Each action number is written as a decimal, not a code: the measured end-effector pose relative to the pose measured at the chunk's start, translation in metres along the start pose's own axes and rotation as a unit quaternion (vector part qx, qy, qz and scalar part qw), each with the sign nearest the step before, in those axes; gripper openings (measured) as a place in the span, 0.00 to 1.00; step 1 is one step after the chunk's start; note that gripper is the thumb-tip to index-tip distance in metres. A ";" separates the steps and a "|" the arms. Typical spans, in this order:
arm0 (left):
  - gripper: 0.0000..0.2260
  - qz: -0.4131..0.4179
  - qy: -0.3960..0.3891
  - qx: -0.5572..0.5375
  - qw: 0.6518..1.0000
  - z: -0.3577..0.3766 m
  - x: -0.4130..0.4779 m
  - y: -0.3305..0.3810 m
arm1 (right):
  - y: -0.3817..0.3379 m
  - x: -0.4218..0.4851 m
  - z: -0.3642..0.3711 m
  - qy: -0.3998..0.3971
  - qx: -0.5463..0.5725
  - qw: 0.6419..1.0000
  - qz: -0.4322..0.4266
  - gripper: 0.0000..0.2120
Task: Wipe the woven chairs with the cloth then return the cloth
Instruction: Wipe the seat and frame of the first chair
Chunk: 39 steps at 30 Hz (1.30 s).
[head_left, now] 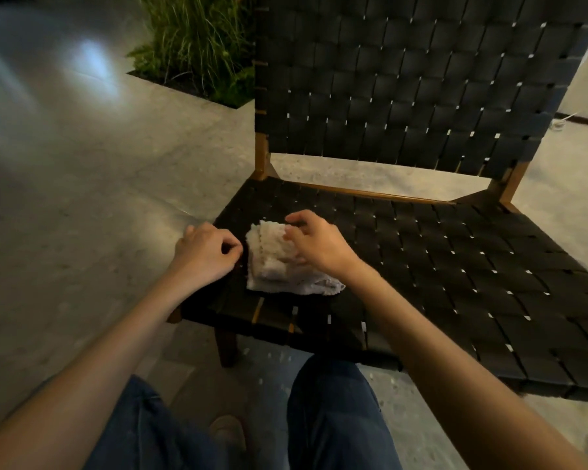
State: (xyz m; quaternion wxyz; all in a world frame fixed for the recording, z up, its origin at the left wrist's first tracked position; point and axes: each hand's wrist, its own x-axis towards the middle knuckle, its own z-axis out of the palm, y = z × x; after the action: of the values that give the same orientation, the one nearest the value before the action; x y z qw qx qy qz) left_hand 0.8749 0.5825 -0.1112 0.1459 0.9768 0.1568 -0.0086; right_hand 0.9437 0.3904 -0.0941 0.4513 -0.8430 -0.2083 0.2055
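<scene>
Cloth [286,266] on woven chair [455,266] seat, right hand [314,244] grip resting on it, fingers loosely bent

Bare forearms [92,361] with no sleeves in view, dark blue denim jeans [333,415], tan shoe [228,432] between the legs

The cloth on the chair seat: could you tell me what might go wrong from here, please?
1. The cloth lies bunched near the seat's front left corner, so a sideways sweep could push it off the woven chair onto the floor.
2. Only the right hand touches it; the left hand rests beside it, so the folds may slip apart.
3. Its loose fibres may snag in the gaps between straps.
</scene>
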 end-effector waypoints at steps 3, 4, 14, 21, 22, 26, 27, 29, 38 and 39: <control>0.11 -0.015 0.021 0.006 1.000 -0.005 -0.004 -0.005 | 0.017 0.000 0.016 -0.017 -0.225 0.973 -0.040 0.27; 0.13 -0.018 0.019 0.000 1.000 -0.005 -0.004 -0.006 | 0.022 0.000 0.023 -0.064 -0.244 0.968 -0.019 0.30; 0.22 -0.060 -0.068 -0.062 0.994 0.007 0.044 -0.025 | 0.019 0.047 0.072 -0.016 -0.268 0.963 0.001 0.28; 0.21 -0.003 -0.027 -0.088 0.996 0.020 0.076 -0.030 | 0.032 0.150 0.071 0.064 -0.257 0.963 0.051 0.27; 0.21 0.001 -0.014 -0.095 0.995 0.023 0.078 -0.030 | 0.034 0.165 0.070 0.075 -0.255 0.962 0.056 0.28; 0.20 0.012 0.034 -0.095 0.995 0.027 0.082 -0.032 | 0.039 0.221 0.062 0.090 -0.241 0.963 0.076 0.28; 0.20 0.014 0.042 -0.096 0.994 0.027 0.082 -0.032 | 0.039 0.233 0.060 0.091 -0.242 0.963 0.076 0.29; 0.20 0.018 0.049 -0.092 0.994 0.029 0.082 -0.033 | 0.038 0.249 0.056 0.084 -0.251 0.961 0.076 0.29; 0.21 0.000 -0.030 -0.136 0.990 0.020 0.077 -0.039 | 0.035 0.232 0.056 0.084 -0.273 0.958 0.030 0.29; 0.20 0.000 -0.034 -0.132 0.991 0.016 0.076 -0.043 | 0.032 0.222 0.059 0.076 -0.267 0.961 0.019 0.29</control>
State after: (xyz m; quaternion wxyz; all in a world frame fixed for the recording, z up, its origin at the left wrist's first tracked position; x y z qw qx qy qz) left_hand 0.9339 0.6400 -0.1437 0.2786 0.9482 0.1513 -0.0213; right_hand 1.1017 0.5328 -0.1866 0.2207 -0.9498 -0.2044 0.0863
